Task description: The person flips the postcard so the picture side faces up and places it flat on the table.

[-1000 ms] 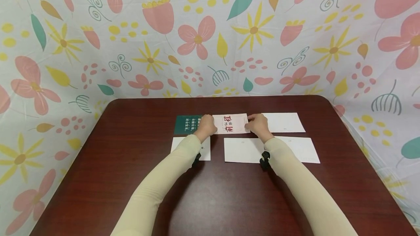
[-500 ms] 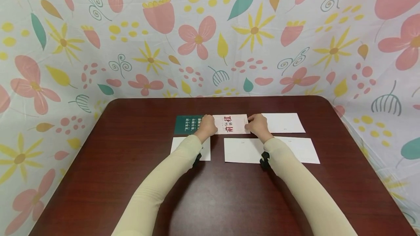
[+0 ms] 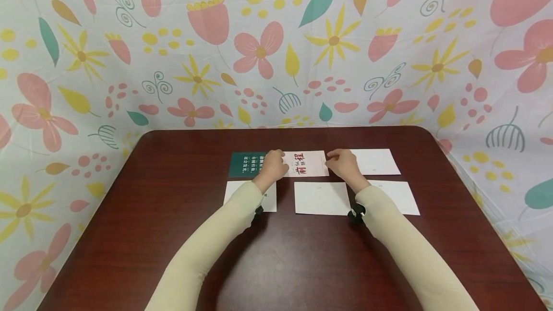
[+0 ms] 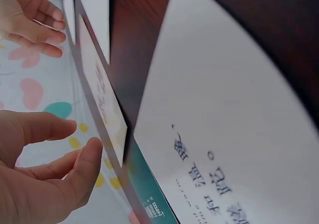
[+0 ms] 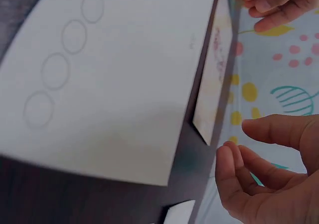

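The green card [image 3: 244,164] lies behind a lettered white card [image 3: 270,200], its lettering clear only to the left wrist camera. Over the green and pink cards' adjoining ends hangs the left hand [image 3: 272,166], thumb and fingers parted, a gap the wrist view shows best. The pink card [image 3: 306,163] lies flat between the hands, behind the middle card [image 3: 321,198]. The right hand [image 3: 344,162] is just beside its right end, fingers bunched, thumb apart; that wrist's view adds a row of circles on a white card. Rightmost lie the back card [image 3: 375,162] and front card [image 3: 402,198].
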The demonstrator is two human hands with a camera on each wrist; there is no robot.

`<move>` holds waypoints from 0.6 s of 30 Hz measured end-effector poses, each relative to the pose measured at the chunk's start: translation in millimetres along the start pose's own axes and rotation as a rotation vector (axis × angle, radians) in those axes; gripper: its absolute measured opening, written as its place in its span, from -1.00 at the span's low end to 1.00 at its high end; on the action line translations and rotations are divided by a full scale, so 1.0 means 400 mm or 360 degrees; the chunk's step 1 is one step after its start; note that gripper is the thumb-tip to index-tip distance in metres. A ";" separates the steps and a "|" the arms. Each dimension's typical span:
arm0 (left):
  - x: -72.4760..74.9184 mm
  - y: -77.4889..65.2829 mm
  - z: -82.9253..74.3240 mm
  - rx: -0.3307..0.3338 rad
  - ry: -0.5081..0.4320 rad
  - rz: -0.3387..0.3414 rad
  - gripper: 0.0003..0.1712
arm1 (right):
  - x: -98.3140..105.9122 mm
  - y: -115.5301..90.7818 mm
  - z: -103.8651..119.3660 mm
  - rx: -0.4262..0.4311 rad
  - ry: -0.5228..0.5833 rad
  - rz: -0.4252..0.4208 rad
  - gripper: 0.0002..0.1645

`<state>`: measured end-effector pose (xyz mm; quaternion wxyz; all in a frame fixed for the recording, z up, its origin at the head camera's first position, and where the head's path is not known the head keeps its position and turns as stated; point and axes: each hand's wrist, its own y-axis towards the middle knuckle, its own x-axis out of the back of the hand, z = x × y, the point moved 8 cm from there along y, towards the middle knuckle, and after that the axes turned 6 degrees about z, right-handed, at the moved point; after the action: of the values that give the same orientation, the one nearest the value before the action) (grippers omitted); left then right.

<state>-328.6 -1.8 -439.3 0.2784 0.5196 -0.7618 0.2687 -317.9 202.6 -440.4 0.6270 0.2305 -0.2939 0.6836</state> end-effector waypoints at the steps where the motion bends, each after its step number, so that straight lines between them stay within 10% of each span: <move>1: 0.000 -0.005 0.001 -0.0007 -0.0042 0.0002 -0.54 | 0.004 -0.006 0.001 0.0008 0.0005 0.0005 -0.58; 18: -0.045 -0.131 0.001 0.0075 -0.0531 0.0135 -0.47 | 0.027 -0.142 -0.041 -0.0130 0.0109 0.0196 -0.47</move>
<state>-273.8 -7.0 -446.1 0.1242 0.5309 -0.8121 0.2081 -262.0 223.9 -438.4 0.6024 0.1625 -0.3136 0.7158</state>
